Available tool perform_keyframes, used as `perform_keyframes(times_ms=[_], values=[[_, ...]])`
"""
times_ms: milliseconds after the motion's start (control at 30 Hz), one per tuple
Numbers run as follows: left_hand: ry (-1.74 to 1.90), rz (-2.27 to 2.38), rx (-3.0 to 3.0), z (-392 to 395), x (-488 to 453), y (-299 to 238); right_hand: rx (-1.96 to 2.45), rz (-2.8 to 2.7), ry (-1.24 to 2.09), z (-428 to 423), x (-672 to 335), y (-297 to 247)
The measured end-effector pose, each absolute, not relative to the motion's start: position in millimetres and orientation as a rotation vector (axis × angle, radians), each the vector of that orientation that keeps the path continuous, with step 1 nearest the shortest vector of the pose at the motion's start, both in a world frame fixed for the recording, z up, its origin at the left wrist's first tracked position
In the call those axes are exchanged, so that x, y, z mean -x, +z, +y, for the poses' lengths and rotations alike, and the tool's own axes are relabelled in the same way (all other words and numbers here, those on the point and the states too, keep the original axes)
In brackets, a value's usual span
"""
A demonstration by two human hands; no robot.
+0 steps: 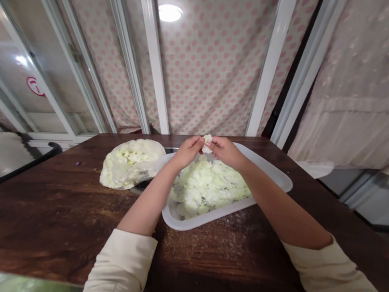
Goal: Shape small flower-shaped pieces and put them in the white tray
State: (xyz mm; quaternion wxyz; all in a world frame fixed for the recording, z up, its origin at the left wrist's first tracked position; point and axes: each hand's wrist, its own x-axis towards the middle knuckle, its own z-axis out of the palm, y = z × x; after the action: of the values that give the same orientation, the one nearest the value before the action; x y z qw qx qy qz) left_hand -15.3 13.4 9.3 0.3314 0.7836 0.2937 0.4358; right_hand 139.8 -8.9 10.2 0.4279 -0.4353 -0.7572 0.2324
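Both my hands are raised above a white plastic tray [205, 219], pinching a small white crumbly piece [207, 143] between them. My left hand [187, 153] holds one side of it, and my right hand [226, 153] holds the other. Below them, a heap of pale greenish-white crumbly food [206, 187], possibly cauliflower, fills much of the tray. To the left of the tray lies a clear plastic bag [129, 163] of similar pale food. My forearms rest over the tray's near rim.
The tray and bag sit on a dark wooden table [59, 220], with a small purple scrap [78, 163] on it. Pink-spotted cloth [219, 64] and white frame bars stand behind the table. A black curved rail [11, 171] is at the left.
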Motion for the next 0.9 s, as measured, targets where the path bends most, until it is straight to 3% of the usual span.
perform_keyframes(times_ms=[900], values=[[1.184,0.923,-2.113,14.5,15.8,8.2,1.14,-1.821,0.456,-3.7,-142.5,7.2]])
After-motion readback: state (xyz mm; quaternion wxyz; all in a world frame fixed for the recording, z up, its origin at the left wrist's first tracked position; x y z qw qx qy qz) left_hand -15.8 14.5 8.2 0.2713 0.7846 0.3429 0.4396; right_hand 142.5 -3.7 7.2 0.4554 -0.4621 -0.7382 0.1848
